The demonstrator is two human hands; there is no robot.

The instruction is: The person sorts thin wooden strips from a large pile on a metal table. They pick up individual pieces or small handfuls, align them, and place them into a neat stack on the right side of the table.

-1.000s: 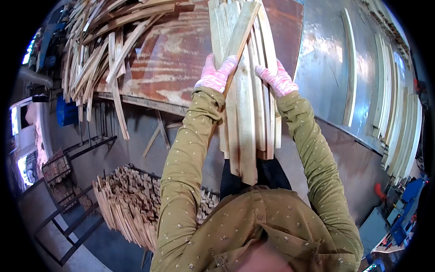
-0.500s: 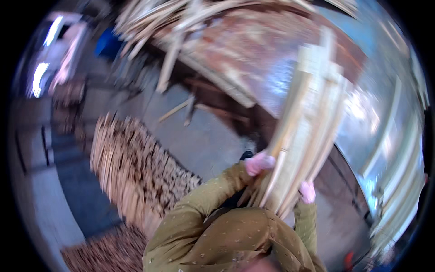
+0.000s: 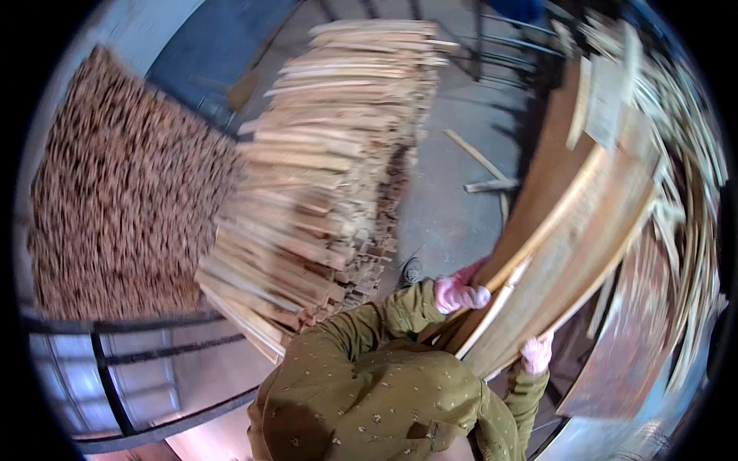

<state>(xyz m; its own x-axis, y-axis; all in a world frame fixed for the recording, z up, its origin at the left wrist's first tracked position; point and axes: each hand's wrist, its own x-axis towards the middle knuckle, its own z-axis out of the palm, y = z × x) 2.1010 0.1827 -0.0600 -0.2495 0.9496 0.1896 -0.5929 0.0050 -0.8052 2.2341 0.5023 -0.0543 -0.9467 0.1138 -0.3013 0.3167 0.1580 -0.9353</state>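
Since the earlier frames, the view has swung leftward: the long bundle of pale tan wooden strips (image 3: 573, 253), which was over the reddish-brown plywood tabletop (image 3: 619, 346) a second ago, is now to that table's left, and the neat stack of light-brown wooden strips (image 3: 323, 165) has come from the lower left to the upper middle. The left hand, in a pink-and-white knit glove (image 3: 461, 296), is curled around the bundle's left edge near its lower end; the right hand, in a matching glove (image 3: 536, 353), grips the opposite edge, its fingers partly hidden. The bundle slants up and rightward from the person's body, in front of the grey floor (image 3: 453, 215). A larger reddish-brown wood pile (image 3: 127, 207) stands left of the stack, and a tangled heap of pale thin strips (image 3: 688, 192) lies at the far right.
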